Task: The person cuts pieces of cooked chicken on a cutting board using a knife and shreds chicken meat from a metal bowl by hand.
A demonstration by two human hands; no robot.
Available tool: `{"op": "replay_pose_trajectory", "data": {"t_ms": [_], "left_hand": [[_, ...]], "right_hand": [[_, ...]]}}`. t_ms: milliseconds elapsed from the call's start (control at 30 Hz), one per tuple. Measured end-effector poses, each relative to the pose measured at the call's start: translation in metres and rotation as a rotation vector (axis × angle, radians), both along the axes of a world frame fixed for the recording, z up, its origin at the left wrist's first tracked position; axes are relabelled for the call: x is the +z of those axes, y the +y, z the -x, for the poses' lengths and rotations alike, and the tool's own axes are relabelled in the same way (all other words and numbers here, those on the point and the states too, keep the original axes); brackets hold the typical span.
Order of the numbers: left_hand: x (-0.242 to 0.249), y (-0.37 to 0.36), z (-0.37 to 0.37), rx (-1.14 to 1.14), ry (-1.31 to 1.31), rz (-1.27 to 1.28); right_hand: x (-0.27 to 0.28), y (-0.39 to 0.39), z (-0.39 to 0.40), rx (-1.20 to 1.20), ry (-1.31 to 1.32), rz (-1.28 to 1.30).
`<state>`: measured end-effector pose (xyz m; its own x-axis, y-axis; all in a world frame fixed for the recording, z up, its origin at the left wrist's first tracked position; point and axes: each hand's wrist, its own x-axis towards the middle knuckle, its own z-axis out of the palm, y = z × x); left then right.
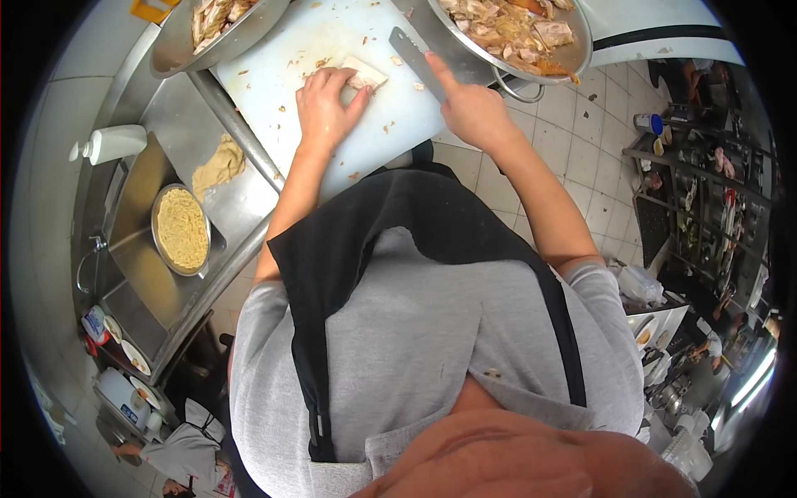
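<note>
My left hand (325, 106) presses a pale piece of cooked meat (365, 73) against the white cutting board (270, 91), fingertips and thumb at its near left side. My right hand (477, 114) grips a knife (415, 60) with a broad metal blade, the index finger stretched along the blade's spine. The handle is hidden in the palm. The blade lies to the right of the meat and apart from it. Small scraps of meat are scattered over the board.
A metal bowl of meat chunks (184, 51) stands at the board's upper left. Another large metal pan (496, 65) of cut meat sits at the upper right. Left are a sink with a bowl of pale strips (182, 231) and a white bottle (116, 144). Another person (187, 452) is lower left.
</note>
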<state>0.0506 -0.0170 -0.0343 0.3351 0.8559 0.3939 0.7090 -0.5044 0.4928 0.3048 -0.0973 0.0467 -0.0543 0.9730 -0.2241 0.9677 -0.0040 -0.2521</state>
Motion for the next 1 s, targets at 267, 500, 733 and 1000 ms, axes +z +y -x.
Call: {"op": "replay_pose_trajectory", "data": {"t_ms": [267,500,733,1000], "left_hand": [[0.014,0.006,-0.004,0.000,0.068,0.122],[0.014,0.009,-0.005,-0.003,0.086,0.095],[0.010,0.011,-0.004,-0.019,0.099,0.078],[0.012,0.009,-0.004,0.007,0.088,0.084]], "right_hand": [[0.020,0.007,0.026,0.187,-0.025,0.031],[0.012,0.017,0.027,0.270,-0.083,-0.017],[0.006,0.024,0.031,0.228,-0.033,0.038],[-0.007,0.042,0.032,0.191,0.008,-0.056]]}}
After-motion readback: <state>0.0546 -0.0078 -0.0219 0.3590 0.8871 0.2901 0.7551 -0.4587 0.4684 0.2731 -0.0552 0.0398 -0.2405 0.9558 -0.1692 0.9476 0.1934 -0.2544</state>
